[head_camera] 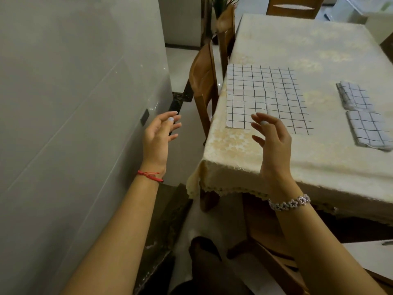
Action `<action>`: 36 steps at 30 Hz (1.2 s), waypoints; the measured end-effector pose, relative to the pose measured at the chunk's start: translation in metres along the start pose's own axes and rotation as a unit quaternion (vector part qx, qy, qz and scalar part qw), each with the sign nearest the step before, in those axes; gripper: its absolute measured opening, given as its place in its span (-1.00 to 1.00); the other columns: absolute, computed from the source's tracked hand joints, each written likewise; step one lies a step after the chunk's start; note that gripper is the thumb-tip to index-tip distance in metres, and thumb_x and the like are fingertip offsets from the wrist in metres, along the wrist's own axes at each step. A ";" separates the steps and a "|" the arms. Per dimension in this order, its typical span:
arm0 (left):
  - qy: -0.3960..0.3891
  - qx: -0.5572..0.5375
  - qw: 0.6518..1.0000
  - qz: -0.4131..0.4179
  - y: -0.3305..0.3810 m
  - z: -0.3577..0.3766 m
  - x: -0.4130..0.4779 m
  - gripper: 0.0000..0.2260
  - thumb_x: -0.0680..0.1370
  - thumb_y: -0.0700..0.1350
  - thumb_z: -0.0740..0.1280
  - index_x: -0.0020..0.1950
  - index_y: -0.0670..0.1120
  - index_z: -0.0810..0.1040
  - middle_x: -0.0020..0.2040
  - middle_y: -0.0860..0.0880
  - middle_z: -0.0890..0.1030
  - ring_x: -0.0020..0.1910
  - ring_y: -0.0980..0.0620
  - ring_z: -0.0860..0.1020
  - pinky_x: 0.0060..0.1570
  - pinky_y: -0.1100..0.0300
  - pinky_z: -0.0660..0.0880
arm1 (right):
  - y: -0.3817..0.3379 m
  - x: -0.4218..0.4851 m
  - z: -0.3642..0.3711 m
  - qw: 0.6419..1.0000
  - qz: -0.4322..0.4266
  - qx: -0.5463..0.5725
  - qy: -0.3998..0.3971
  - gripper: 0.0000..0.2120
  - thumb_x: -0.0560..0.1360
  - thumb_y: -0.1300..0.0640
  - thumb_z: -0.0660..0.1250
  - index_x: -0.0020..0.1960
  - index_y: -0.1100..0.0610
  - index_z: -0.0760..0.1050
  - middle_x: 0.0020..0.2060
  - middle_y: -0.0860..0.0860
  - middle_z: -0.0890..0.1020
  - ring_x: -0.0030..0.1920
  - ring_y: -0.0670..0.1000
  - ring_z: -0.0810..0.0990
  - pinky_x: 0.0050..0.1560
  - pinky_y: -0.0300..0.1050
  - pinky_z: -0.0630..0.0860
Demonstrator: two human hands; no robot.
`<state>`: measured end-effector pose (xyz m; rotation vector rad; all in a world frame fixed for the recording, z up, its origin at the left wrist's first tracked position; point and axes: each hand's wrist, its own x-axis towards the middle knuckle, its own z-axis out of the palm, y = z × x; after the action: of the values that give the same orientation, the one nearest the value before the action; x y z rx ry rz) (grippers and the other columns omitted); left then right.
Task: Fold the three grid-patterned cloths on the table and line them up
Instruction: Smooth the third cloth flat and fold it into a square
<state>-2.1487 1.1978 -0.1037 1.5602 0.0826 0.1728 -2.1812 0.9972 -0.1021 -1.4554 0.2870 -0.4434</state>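
Observation:
A white cloth with a black grid [263,94] lies spread flat on the table [297,156], near its left edge. Two folded grid cloths lie to the right, one behind the other: the far one [354,95] and the near one [369,129]. My right hand [271,139] hovers over the near edge of the flat cloth, fingers relaxed and spread, holding nothing. Off the table's left side, my left hand [159,137] is raised in the air with loose fingers and holds nothing.
A cream floral tablecloth covers the table and hangs over its near edge. Wooden chairs [204,81] stand along the left side, another [293,6] at the far end. A grey tiled wall [74,103] rises close on the left. A plant stands at the back.

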 end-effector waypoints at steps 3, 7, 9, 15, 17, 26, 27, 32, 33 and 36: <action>-0.018 -0.001 1.000 0.008 -0.002 -0.005 0.019 -0.84 0.62 -0.13 0.15 0.05 0.02 0.52 0.08 0.00 0.59 0.11 0.01 0.57 0.10 0.11 0.52 | 0.005 0.011 0.012 1.000 -0.002 0.006 0.022 -0.81 0.58 0.22 0.13 0.03 0.03 0.50 0.06 -0.02 0.61 0.13 -0.02 0.56 0.14 -0.06 0.50; -0.027 0.006 1.000 0.010 -0.007 -0.007 0.053 -0.83 0.62 -0.12 0.15 0.07 -0.01 0.52 0.09 -0.02 0.59 0.11 0.00 0.57 0.11 0.09 0.53 | 0.009 0.035 0.038 0.999 0.001 0.011 0.035 -0.81 0.58 0.21 0.13 0.00 0.02 0.50 0.06 0.00 0.60 0.13 -0.02 0.56 0.14 -0.06 0.50; -0.029 0.005 1.000 0.009 -0.011 -0.007 0.074 -0.82 0.62 -0.11 0.15 0.10 -0.04 0.52 0.09 -0.02 0.60 0.10 0.02 0.58 0.10 0.09 0.53 | 0.009 0.050 0.051 0.999 -0.002 0.014 0.040 -0.81 0.57 0.22 0.14 -0.01 0.01 0.50 0.06 0.00 0.61 0.12 -0.03 0.56 0.12 -0.10 0.50; -0.069 0.001 0.997 0.021 -0.007 0.009 0.146 -0.83 0.61 -0.13 0.16 0.07 -0.01 0.53 0.06 0.01 0.61 0.09 0.03 0.58 0.06 0.14 0.54 | 0.007 0.103 0.081 0.997 -0.017 0.003 0.077 -0.82 0.57 0.21 0.14 0.02 0.05 0.50 0.07 0.01 0.61 0.12 -0.03 0.56 0.12 -0.09 0.50; -0.085 -0.006 0.996 0.030 -0.004 0.019 0.172 -0.84 0.61 -0.12 0.16 0.04 0.02 0.54 0.03 0.05 0.61 0.07 0.05 0.59 0.02 0.19 0.54 | 0.008 0.121 0.088 0.995 -0.023 0.002 0.094 -0.81 0.57 0.22 0.14 0.01 0.04 0.50 0.07 0.01 0.61 0.13 -0.03 0.56 0.12 -0.07 0.50; -0.151 -0.022 0.987 0.042 0.002 0.063 0.237 -0.82 0.62 -0.10 0.14 0.09 -0.03 0.53 0.07 -0.02 0.60 0.07 0.04 0.58 0.02 0.20 0.54 | 0.004 0.165 0.085 0.988 -0.029 -0.013 0.152 -0.81 0.57 0.22 0.13 0.01 0.02 0.49 0.06 -0.01 0.61 0.13 -0.02 0.56 0.13 -0.07 0.49; -0.160 -0.023 0.986 0.041 0.002 0.067 0.241 -0.81 0.62 -0.11 0.14 0.11 -0.05 0.53 0.07 -0.02 0.60 0.07 0.04 0.58 0.02 0.20 0.54 | 0.004 0.167 0.084 0.987 -0.026 -0.013 0.159 -0.81 0.57 0.22 0.13 0.01 0.02 0.50 0.06 -0.01 0.61 0.13 -0.02 0.56 0.13 -0.07 0.49; -0.205 -0.023 0.978 0.030 0.000 0.091 0.267 -0.78 0.62 -0.11 0.14 0.17 -0.12 0.51 0.09 -0.03 0.60 0.07 0.07 0.58 -0.01 0.25 0.55 | 0.005 0.181 0.076 0.979 -0.023 -0.018 0.201 -0.80 0.57 0.21 0.13 0.02 0.03 0.50 0.05 -0.04 0.61 0.12 -0.05 0.56 0.13 -0.08 0.49; -0.216 -0.024 0.976 0.028 0.000 0.097 0.273 -0.79 0.62 -0.11 0.14 0.16 -0.11 0.52 0.08 -0.02 0.60 0.07 0.07 0.58 -0.01 0.25 0.54 | 0.006 0.185 0.075 0.977 -0.024 -0.021 0.212 -0.80 0.57 0.21 0.13 0.02 0.03 0.50 0.05 -0.04 0.61 0.12 -0.06 0.56 0.12 -0.09 0.49; -0.254 -0.041 0.966 0.017 0.000 0.118 0.294 -0.82 0.61 -0.13 0.15 0.09 -0.05 0.52 0.03 0.02 0.60 0.06 0.06 0.57 0.02 0.20 0.53 | 0.007 0.197 0.071 0.969 -0.023 -0.032 0.245 -0.79 0.57 0.22 0.12 0.00 0.01 0.50 0.06 -0.03 0.61 0.12 -0.05 0.56 0.10 -0.12 0.48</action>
<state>-1.8399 1.1285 -0.0860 1.4810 -0.3504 -0.1977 -1.9740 0.9707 -0.0868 -1.4017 0.6660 -0.8390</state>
